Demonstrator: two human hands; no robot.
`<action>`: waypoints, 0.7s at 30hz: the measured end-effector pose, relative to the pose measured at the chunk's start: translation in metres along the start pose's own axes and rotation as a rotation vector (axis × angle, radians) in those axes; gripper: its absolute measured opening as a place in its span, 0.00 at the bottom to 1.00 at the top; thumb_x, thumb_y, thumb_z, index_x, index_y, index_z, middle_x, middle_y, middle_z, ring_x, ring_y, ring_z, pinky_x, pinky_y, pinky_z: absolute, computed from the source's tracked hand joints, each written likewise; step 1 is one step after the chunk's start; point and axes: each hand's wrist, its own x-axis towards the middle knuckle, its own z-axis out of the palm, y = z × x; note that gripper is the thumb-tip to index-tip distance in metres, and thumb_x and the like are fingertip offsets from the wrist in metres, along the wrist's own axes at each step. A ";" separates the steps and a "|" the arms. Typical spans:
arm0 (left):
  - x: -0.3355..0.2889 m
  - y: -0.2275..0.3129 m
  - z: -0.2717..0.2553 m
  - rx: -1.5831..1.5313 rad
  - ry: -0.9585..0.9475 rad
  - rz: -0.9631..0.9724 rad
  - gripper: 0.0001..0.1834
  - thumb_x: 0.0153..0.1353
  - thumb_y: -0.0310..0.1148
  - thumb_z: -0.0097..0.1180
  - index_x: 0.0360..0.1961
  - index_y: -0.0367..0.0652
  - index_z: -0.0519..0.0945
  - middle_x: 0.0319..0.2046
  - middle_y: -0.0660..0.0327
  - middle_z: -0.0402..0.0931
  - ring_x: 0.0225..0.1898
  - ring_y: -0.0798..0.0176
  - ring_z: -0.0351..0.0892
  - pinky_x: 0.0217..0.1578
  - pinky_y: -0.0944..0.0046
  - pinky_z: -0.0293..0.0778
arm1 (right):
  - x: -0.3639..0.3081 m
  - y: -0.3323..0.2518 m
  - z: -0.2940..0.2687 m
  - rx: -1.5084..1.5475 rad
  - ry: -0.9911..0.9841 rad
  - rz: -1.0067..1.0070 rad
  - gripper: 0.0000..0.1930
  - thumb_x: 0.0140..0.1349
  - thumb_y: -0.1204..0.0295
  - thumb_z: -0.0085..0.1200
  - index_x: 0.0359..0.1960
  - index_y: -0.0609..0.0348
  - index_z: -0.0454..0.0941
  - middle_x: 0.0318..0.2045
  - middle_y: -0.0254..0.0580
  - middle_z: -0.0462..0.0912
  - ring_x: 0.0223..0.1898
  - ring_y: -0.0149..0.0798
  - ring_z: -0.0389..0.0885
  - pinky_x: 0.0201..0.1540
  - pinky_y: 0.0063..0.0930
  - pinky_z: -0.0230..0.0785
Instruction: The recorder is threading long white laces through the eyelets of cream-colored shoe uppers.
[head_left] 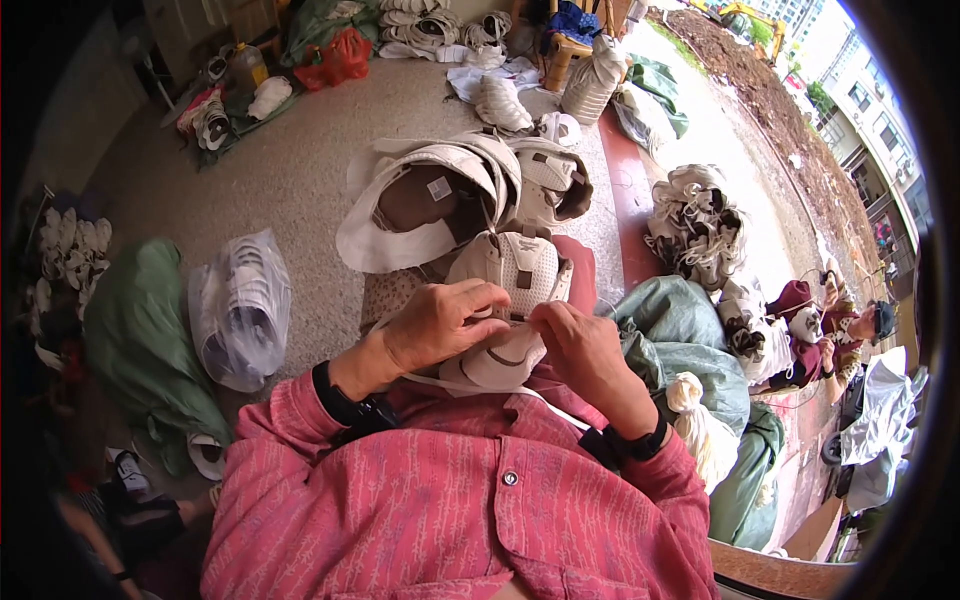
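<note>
A whitish shoe upper (500, 362) with a perforated panel lies in my lap, its near rounded end toward me. Closed around its left side is my left hand (435, 325), thumb and forefinger brought together at the edge. My right hand (590, 355) pinches at the right edge, fingertips close to the left ones. Whatever fine thing may be between the fingertips is too small to see. A white lace (545, 402) runs below the hands across my lap. Just beyond, a pile of nested pale uppers (430, 200) with brown linings rests beside another upper (548, 180).
Green sacks (690, 330) lie at my right, with a bundle of uppers (697, 225) behind them. To the left are a plastic-wrapped bundle (243, 310) and a green sack (150, 335). Another person (845, 335) sits at the far right. A small wooden chair (568, 50) stands at the back.
</note>
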 end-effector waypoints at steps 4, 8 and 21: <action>-0.002 -0.007 0.003 -0.035 -0.042 -0.033 0.16 0.56 0.30 0.65 0.44 0.43 0.76 0.36 0.55 0.79 0.37 0.50 0.83 0.35 0.58 0.79 | 0.006 -0.006 0.009 -0.024 0.005 0.005 0.07 0.63 0.75 0.52 0.42 0.55 0.73 0.31 0.43 0.80 0.32 0.49 0.82 0.28 0.41 0.71; -0.002 -0.006 0.006 -0.019 0.011 -0.006 0.15 0.55 0.30 0.67 0.43 0.42 0.78 0.34 0.56 0.79 0.33 0.55 0.83 0.34 0.62 0.78 | 0.009 -0.012 -0.004 0.038 -0.049 0.038 0.09 0.63 0.75 0.50 0.44 0.56 0.71 0.32 0.45 0.80 0.31 0.52 0.82 0.30 0.43 0.71; 0.003 -0.004 0.015 0.064 0.031 0.097 0.08 0.55 0.33 0.65 0.32 0.43 0.80 0.30 0.60 0.78 0.32 0.54 0.82 0.30 0.59 0.76 | 0.011 0.013 0.003 0.439 -0.116 0.109 0.08 0.63 0.73 0.56 0.42 0.59 0.76 0.28 0.46 0.82 0.28 0.48 0.82 0.31 0.34 0.73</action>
